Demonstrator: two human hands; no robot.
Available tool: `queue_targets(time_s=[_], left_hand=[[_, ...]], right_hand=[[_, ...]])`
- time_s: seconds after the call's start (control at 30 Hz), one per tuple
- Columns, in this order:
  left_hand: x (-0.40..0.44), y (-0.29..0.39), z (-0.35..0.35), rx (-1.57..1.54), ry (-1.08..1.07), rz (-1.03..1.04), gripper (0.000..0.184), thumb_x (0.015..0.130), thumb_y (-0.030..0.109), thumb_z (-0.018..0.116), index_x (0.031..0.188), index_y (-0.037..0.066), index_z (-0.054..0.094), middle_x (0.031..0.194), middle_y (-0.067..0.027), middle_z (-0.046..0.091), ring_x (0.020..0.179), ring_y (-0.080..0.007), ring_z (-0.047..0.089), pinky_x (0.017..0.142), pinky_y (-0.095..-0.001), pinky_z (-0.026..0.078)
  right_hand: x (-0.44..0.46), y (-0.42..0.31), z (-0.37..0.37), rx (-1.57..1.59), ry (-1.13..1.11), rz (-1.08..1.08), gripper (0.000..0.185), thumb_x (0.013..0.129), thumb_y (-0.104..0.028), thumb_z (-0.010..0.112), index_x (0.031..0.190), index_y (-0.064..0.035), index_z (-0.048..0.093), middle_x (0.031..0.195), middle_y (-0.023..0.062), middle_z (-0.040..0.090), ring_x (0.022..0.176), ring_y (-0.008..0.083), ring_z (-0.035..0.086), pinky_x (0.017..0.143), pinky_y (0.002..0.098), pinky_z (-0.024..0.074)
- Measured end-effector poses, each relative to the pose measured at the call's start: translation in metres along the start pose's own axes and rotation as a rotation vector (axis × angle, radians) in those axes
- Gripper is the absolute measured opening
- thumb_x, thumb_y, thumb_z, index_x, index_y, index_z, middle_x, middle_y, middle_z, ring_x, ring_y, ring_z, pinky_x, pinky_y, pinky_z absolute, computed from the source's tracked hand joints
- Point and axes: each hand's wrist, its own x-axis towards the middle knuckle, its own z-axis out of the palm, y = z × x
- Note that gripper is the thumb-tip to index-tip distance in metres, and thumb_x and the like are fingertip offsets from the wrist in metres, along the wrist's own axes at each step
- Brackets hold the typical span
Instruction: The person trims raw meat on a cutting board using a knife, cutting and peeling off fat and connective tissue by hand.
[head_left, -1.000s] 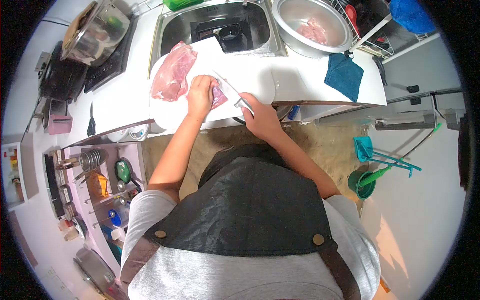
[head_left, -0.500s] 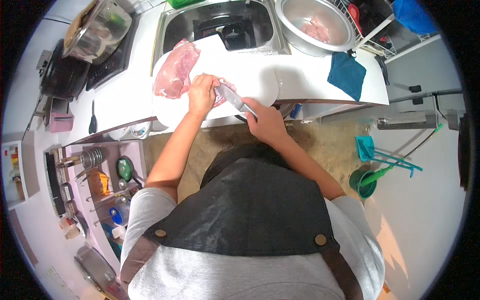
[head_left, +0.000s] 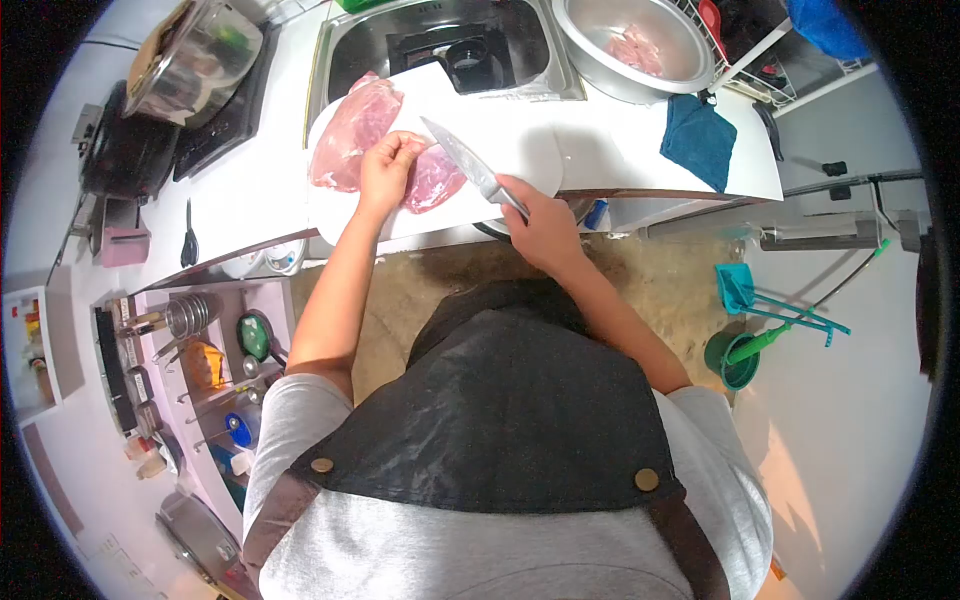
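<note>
My right hand point(head_left: 545, 228) grips a kitchen knife point(head_left: 460, 155) by its handle, the blade slanting up and left above the white cutting board point(head_left: 515, 165). Under the blade's left side lies a smaller piece of raw meat point(head_left: 437, 182), flat on the board. My left hand point(head_left: 386, 172) pinches the upper left edge of this piece between thumb and fingers. Just left of that hand rests a large chunk of raw meat point(head_left: 352, 135), partly covered by the fingers.
Behind the board is a steel sink point(head_left: 335, 60) with a black object inside. A metal basin point(head_left: 600, 75) at the back right holds cut meat pieces point(head_left: 637, 50). A blue cloth point(head_left: 698, 143) lies on the counter's right, scissors point(head_left: 189, 240) on its left.
The knife has lifted off the smaller meat piece, its tip swinging up and left. My left hand has shifted left and down, leaving more of that piece showing.
</note>
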Motion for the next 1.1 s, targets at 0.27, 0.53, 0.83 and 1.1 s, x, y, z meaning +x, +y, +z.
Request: queue_targets(time_s=[0.27, 0.53, 0.83, 1.1], left_hand=[[-0.002, 0.021, -0.003, 0.429, -0.054, 0.171, 0.008, 0.084, 0.005, 0.058, 0.089, 0.002, 0.064, 0.072, -0.0103, 0.062, 0.063, -0.019, 0.058, 0.062, -0.0306, 0.046], [-0.01, 0.021, 0.01, 0.833, 0.06, 0.411, 0.005, 0.078, -0.002, 0.052, 0.08, 0.002, 0.054, 0.078, -0.0176, 0.057, 0.08, -0.0369, 0.054, 0.073, -0.0455, 0.044], [-0.011, 0.012, 0.009, 0.741, 0.139, 0.459, 0.012, 0.072, -0.007, 0.048, 0.078, 0.002, 0.051, 0.077, -0.0171, 0.054, 0.08, -0.0374, 0.053, 0.072, -0.0438, 0.042], [-0.006, 0.021, -0.003, 0.714, 0.116, 0.476, 0.017, 0.069, -0.009, 0.05, 0.078, 0.004, 0.053, 0.078, -0.0162, 0.055, 0.08, -0.0364, 0.053, 0.071, -0.0441, 0.042]], right_hand=[[0.012, -0.019, -0.002, 0.093, -0.175, 0.029, 0.049, 0.074, -0.01, 0.051, 0.123, -0.0165, 0.053, 0.091, 0.0216, 0.064, 0.082, 0.0405, 0.061, 0.076, 0.0488, 0.0482], [0.018, -0.02, 0.011, 0.064, -0.125, -0.045, 0.047, 0.077, -0.01, 0.051, 0.123, -0.0098, 0.055, 0.095, 0.0216, 0.064, 0.082, 0.0365, 0.062, 0.077, 0.0428, 0.0475], [0.01, -0.019, 0.002, 0.057, -0.109, -0.143, 0.046, 0.073, -0.008, 0.053, 0.119, -0.0097, 0.057, 0.082, 0.0231, 0.063, 0.073, 0.0406, 0.061, 0.069, 0.0472, 0.0483], [0.019, -0.036, 0.006, 0.059, -0.134, -0.075, 0.046, 0.074, -0.007, 0.054, 0.12, -0.0111, 0.058, 0.089, 0.0198, 0.065, 0.079, 0.037, 0.063, 0.073, 0.0428, 0.049]])
